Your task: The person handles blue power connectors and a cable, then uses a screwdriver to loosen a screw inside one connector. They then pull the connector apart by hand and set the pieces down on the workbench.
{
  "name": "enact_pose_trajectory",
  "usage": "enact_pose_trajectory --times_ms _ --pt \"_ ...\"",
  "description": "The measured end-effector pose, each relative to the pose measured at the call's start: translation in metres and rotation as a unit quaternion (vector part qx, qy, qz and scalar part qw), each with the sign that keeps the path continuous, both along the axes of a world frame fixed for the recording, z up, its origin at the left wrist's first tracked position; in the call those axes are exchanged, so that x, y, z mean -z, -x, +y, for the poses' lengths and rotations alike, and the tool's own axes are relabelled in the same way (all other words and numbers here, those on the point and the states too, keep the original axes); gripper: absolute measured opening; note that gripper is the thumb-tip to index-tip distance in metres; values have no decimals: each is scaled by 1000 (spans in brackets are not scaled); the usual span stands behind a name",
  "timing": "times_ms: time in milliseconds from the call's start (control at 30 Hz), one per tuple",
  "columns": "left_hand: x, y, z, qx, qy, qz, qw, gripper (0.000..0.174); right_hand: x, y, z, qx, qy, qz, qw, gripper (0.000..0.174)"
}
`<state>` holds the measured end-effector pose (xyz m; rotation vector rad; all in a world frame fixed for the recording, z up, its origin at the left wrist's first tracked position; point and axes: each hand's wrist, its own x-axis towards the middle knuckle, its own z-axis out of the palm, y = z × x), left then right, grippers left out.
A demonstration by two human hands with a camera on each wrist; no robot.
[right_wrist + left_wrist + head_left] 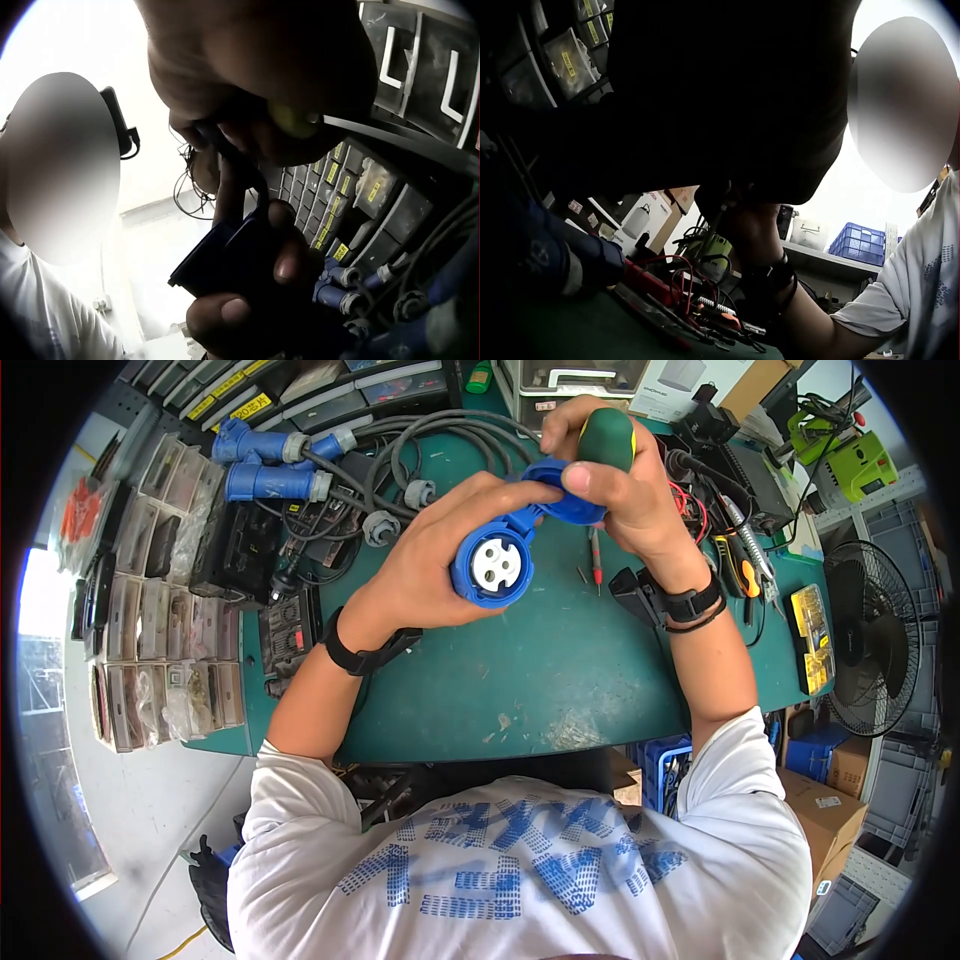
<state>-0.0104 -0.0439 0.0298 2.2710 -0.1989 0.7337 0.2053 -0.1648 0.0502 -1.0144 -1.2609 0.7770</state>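
Observation:
In the head view, my left hand (425,555) grips a blue industrial socket connector (465,575), its white three-hole face (495,565) turned up toward the camera. The hinged blue lid (578,510) stands swung open on the far side. My right hand (645,500) pinches this lid with the thumb on its inside, and a left fingertip reaches to it too. Also held in the right hand is a screwdriver (607,440) with a green and yellow handle. Its shaft (375,135) points away in the right wrist view. The left wrist view is mostly dark.
Several blue plugs (275,482) with thick grey cables (400,440) lie at the back left of the green table (500,690). A red pen-like tool (597,565) lies beyond the hands. Pliers (748,572) and a yellow case (812,640) are at the right, parts drawers (140,610) at the left.

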Motion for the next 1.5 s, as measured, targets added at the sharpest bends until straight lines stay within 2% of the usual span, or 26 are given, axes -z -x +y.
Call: enact_pose_trajectory --times_ms 133,267,333,367,467,633,733,900,1000,1033,1133,1267,1500 --pt "3 -2 -2 -12 -19 -38 999 77 -6 7 -8 74 -52 -58 994 55" --pt "11 -4 -3 -31 -50 -90 994 79 -10 -10 -23 98 -93 26 990 64" --pt "15 -6 -4 -50 -70 -133 987 82 -44 10 -31 205 -246 5 947 50" --pt "16 -6 -5 -49 -70 -133 987 82 -42 4 -32 206 -246 5 947 50" --pt "17 -5 -7 -112 -113 -170 973 85 -29 -25 -37 119 -250 41 960 61" --pt "24 -7 -10 -159 -126 -177 963 88 -20 -10 -49 96 -307 50 945 68" --pt "26 -6 -13 -204 -122 -155 959 93 -27 22 -53 187 -335 -17 923 65" --pt "29 -10 -14 -213 -119 -160 956 95 -12 29 -51 166 -361 -112 911 62" --pt "30 -11 -14 -212 -138 -178 951 98 -12 27 -46 141 -402 -270 864 58" --pt "31 -11 -14 -212 -138 -178 951 98 -11 28 -44 141 -402 -270 863 58" --pt "33 -9 -14 -225 -133 -172 950 100 -7 35 -37 155 -456 -295 825 41" --pt "32 -9 -14 -226 -154 -180 945 103 -8 32 -47 127 -384 -373 835 48" --pt "34 -11 -12 -237 -173 -194 936 103 -7 33 -44 134 -386 -340 847 44"
